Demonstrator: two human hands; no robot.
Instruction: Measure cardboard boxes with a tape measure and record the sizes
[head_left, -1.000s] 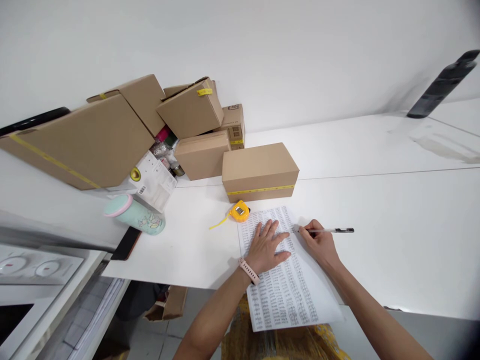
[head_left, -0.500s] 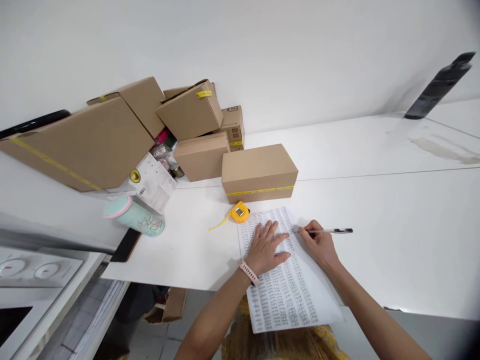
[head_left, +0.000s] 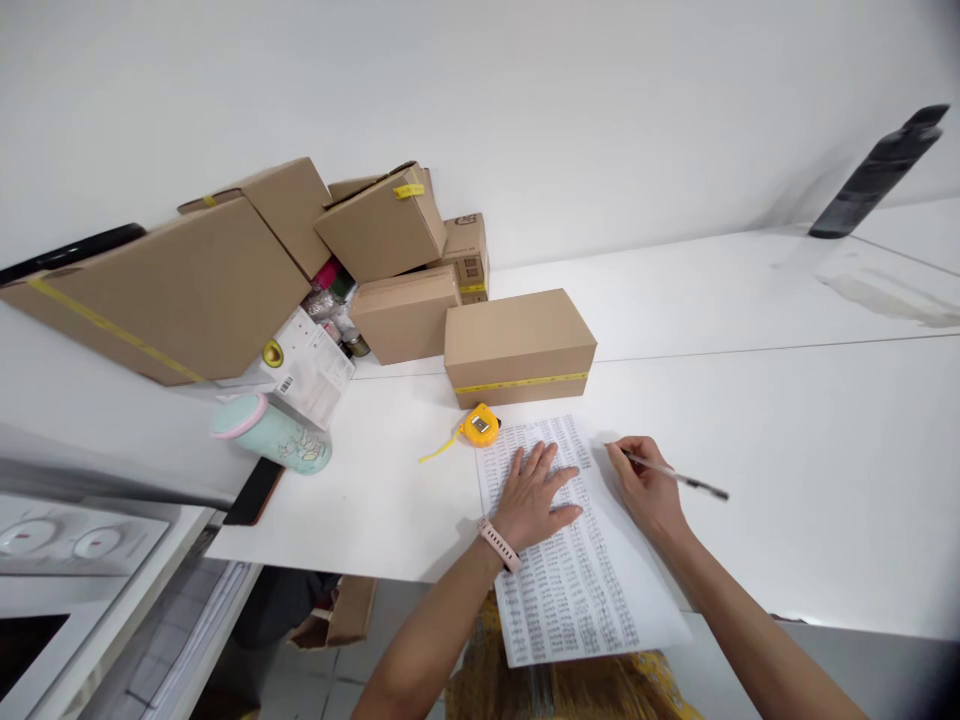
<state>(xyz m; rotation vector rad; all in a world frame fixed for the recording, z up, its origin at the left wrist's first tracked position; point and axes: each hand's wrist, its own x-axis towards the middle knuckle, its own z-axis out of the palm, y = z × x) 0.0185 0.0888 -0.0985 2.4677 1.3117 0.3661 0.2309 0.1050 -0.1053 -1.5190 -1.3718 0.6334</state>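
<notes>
A sheet of paper [head_left: 570,600] covered in columns of small handwriting lies at the table's front edge, its lower end hanging over. My left hand [head_left: 529,500] rests flat on it with the fingers spread; a pale pink band circles that wrist. In my right hand [head_left: 649,490] is a pen [head_left: 701,485], pinched between the fingers, its tip at the upper right part of the sheet. Whether the tip touches the paper I cannot tell. Just beyond the sheet's top left corner sits a yellow tape measure [head_left: 480,426], a short length of its tape drawn out.
A cardboard box [head_left: 517,345] with a yellow stripe stands behind the paper. More boxes [head_left: 382,225] are stacked at the back left. A mint tumbler [head_left: 281,435] leans at the left, above a dark flat case [head_left: 253,492]. A black bottle [head_left: 874,175] stands far right.
My right hand has shifted slightly right, and the pen has tilted so its back end points lower. The left hand stays where it was on the paper.
</notes>
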